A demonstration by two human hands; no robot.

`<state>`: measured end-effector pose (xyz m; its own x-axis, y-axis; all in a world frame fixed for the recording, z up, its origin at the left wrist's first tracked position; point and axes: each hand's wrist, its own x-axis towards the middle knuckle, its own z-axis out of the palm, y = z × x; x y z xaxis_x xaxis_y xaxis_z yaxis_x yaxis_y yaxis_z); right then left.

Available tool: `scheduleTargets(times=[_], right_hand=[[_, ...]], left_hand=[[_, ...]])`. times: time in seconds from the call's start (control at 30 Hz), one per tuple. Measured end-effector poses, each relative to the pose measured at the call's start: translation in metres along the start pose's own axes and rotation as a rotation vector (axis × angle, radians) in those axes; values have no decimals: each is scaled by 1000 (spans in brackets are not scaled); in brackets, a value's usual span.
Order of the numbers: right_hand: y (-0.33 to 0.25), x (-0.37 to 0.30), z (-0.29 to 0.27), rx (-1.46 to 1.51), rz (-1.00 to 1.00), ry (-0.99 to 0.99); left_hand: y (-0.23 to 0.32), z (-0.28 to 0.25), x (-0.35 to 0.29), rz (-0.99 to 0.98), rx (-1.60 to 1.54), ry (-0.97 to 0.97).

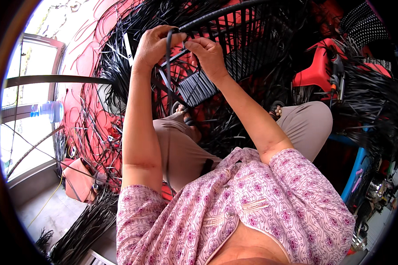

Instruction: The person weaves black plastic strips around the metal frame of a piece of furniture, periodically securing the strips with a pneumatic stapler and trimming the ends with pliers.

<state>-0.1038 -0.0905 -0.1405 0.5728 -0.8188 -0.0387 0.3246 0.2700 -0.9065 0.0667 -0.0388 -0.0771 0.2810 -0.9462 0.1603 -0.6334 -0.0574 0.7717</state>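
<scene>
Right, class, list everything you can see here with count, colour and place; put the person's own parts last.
Basket: one, black, upper middle
Strips: many, black, over much of the floor
Stool: at least one, red, upper right
Hand tool: one, mostly black, by the stool
Dotted item: one, black and white, upper right
Tub, it seems: one, blue-edged, right
Boxy item: one, pink, lower left
Bottle: one, clear blue, left
Small clutter: uncountable, mixed, far right
Shirt: one, purple-patterned, on the person
Trousers: one pair, greyish brown, on the legs
Left hand: one, bare, at the basket's rim
Right hand: one, bare, beside the left
</scene>
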Motion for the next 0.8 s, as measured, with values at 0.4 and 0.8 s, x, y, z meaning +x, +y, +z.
scheduleTargets(times=[0.4, 0.8], right_hand=[[11, 14, 6, 12, -5, 32], [12, 21, 13, -8, -11, 90]], left_hand=[[3, -1, 4, -85, -7, 36], [-3, 3, 6, -1, 151, 82]])
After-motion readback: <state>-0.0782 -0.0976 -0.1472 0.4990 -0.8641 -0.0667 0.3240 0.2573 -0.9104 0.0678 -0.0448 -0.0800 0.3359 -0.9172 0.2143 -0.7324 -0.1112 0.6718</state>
